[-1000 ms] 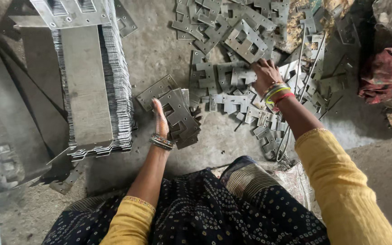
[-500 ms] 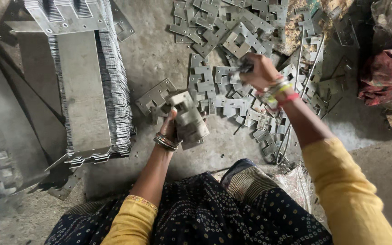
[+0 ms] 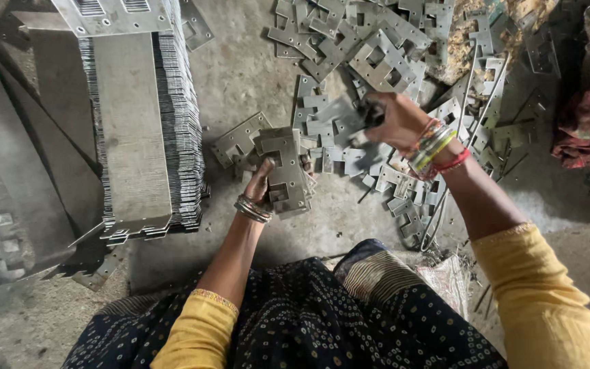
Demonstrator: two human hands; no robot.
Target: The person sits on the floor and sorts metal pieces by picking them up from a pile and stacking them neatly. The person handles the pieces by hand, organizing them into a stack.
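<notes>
A: Item one, left hand?

B: Clenched on a bundle of stamped plates, held on edge above the floor, just right of the tall stack.

A: Item two, right hand?

B: Gripping a single plate, lifted over the loose pile. Plate juts left from the fingers, toward the bundle but apart from it.

A: Handling note?

B: Best, I judge, to turn the plate so its cut-outs match the bundle's, slide it flush against the outer face, and square the edges before loosening the left grip. Edges look sharp; keep fingertips off them.
</notes>
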